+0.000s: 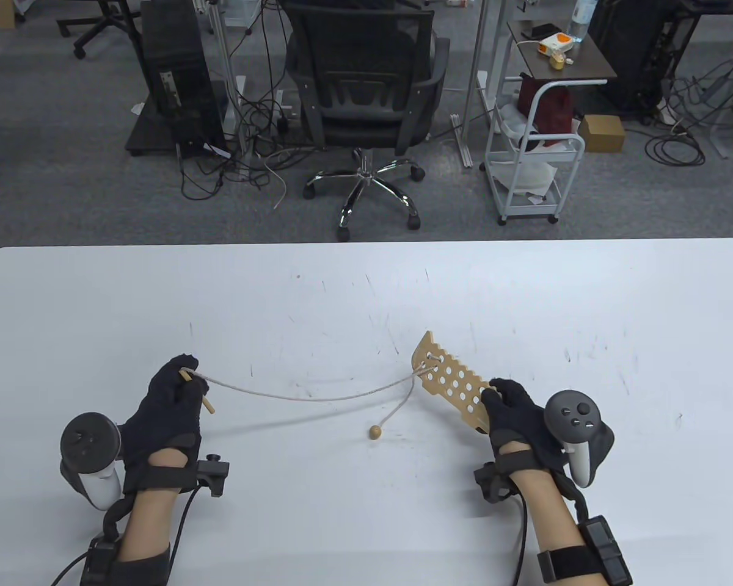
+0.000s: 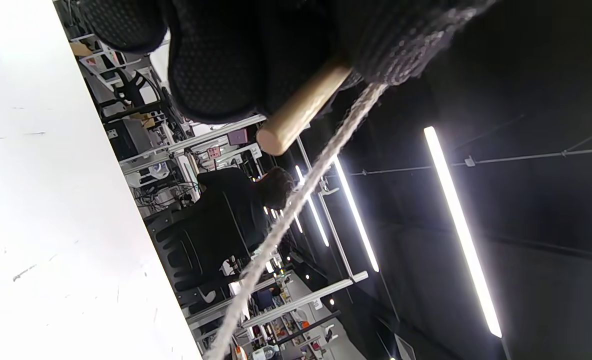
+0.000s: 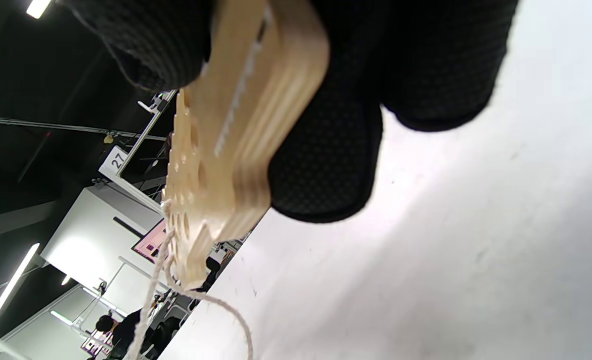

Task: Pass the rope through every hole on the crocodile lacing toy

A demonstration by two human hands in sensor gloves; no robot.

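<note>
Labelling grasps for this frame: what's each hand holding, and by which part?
Left hand pinches the wooden needle on the rope, near its rope end. Right hand grips the crocodile board by its near end.

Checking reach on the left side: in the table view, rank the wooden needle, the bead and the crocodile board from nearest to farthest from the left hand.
1. Wooden needle, pinched in the left hand.
2. Bead, lying mid-table to its right.
3. Crocodile board, farthest right, held by the right hand.
</note>
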